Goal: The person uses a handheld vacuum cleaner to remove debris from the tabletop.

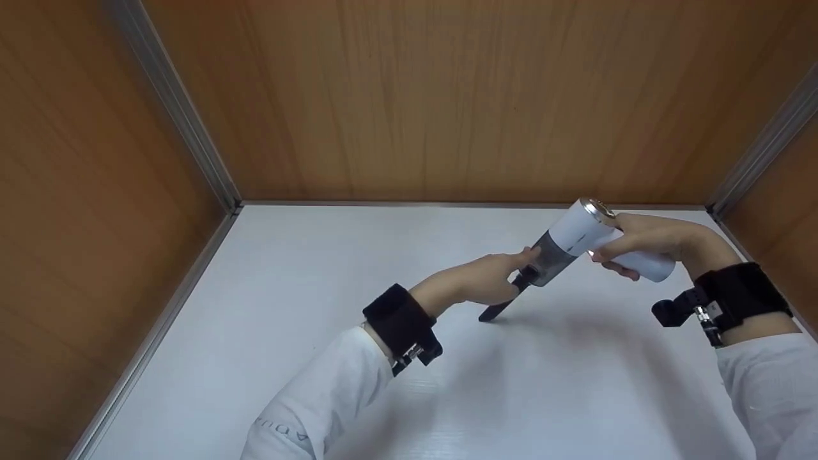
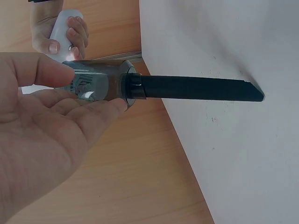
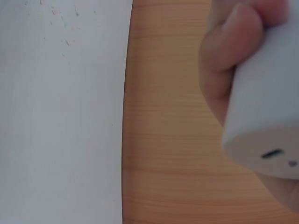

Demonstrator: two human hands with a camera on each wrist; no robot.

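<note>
A handheld vacuum [image 1: 571,237] has a white body, a smoky clear dust cup [image 2: 96,86] and a long black crevice nozzle [image 2: 196,88]. It is held tilted above the white tabletop [image 1: 307,287], nozzle tip [image 1: 489,315] down near the surface. My left hand [image 1: 511,271] grips the dust cup, thumb on top and fingers underneath. My right hand [image 1: 629,246] is wrapped round the white handle [image 3: 266,107], whose flat end shows a small slot. A small light glows on the body beside the right fingers [image 2: 70,39].
Wooden walls [image 1: 447,96] close in the tabletop at the back and on both sides, with metal rails [image 1: 192,134] in the corners. Both wrists wear black camera straps [image 1: 399,319].
</note>
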